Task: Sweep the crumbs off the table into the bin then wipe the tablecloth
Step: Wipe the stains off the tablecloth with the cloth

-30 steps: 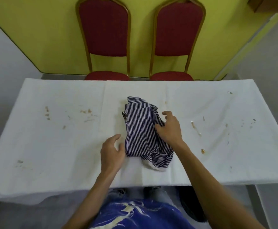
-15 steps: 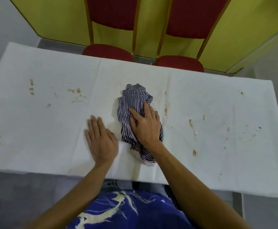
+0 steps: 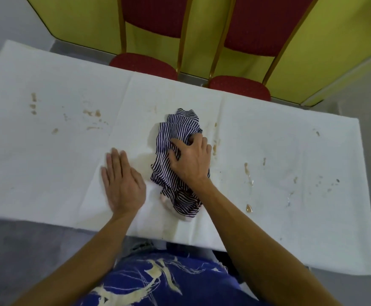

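Even, soft indoor light; faint shadows beside hands on tablecloth (image 3: pixel 48 151); slight motion blur; wide-angle bending at edges.

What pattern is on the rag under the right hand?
Narrow dark blue and white stripes on the rag, seen in the head view.

The tablecloth (image 3: pixel 48 155) is white matt cloth with a faintly nubby weave, creased along fold lines and marked with dull brown stains. The striped rag (image 3: pixel 175 133) is thin, soft woven cloth, crumpled. The two chairs (image 3: pixel 156 16) have red textured fabric on seat and back, framed in glossy gold-coloured metal. One wet drop (image 3: pixel 249 208) shines.
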Tool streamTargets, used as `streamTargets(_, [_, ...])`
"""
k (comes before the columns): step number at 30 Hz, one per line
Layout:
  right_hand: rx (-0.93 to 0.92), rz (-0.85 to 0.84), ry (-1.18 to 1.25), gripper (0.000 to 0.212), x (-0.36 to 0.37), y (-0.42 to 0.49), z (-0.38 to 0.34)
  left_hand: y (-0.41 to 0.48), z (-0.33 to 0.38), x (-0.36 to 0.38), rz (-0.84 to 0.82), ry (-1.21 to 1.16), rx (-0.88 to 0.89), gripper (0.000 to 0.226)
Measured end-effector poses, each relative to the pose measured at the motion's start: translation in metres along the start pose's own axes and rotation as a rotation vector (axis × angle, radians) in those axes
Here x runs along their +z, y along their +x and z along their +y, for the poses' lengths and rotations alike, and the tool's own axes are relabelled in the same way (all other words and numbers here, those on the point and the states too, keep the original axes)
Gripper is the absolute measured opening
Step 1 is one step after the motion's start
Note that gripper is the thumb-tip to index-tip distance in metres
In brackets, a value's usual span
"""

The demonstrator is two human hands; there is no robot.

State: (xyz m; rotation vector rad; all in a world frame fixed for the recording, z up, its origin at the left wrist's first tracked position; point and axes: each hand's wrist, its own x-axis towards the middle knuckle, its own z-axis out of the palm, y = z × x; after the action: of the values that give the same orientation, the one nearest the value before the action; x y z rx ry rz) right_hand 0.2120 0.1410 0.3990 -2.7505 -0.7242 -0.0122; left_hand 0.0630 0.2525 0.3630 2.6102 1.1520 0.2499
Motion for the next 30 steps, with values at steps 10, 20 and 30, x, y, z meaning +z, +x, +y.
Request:
streamTargets(10, [0.176,-0.140,-0.077,0.067,0.015,-0.022,-0.026,0.001,-0.002,0.005,0.056,0.002,-0.022,0.055])
streamTargets(20, [0.181,-0.092,-0.129,0.041,-0.013,0.002,0.048,-0.006,0.001,0.010,0.032,-0.009,0.002,0.058])
streamTargets(30, [0.588,-0.030,-0.189,0.043,-0.054,0.008,0.186,-0.003,-0.003,0.011,0.073,-0.016,0.010,0.056])
